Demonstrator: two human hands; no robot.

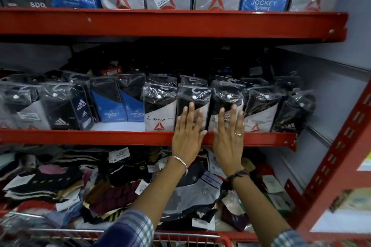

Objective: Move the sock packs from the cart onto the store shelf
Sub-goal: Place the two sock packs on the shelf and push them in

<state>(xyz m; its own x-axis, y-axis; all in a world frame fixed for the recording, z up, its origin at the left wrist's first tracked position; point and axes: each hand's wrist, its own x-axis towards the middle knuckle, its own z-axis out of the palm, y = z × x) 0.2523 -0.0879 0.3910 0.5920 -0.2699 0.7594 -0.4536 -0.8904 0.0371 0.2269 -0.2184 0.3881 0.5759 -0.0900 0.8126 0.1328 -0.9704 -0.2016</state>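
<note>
Sock packs in clear plastic stand upright in a row on the middle red shelf [120, 136]. My left hand [188, 138] lies flat, fingers spread, against the front of a black sock pack [193, 98]. My right hand [229, 140] lies flat against the neighbouring black-and-white sock pack [227, 98] to its right. Neither hand grips anything. A Reebok pack [159, 112] stands just left of my left hand. The red wire cart [180, 236] shows only as a rim at the bottom edge, and its contents are hidden.
The upper shelf [180, 22] carries Adidas, Jockey and Reebok packs. The lower shelf holds a loose heap of mixed socks [120, 184] with tags. A red perforated upright [337, 156] rises at the right. A gap [118, 125] sits on the middle shelf in front of the blue Jockey packs.
</note>
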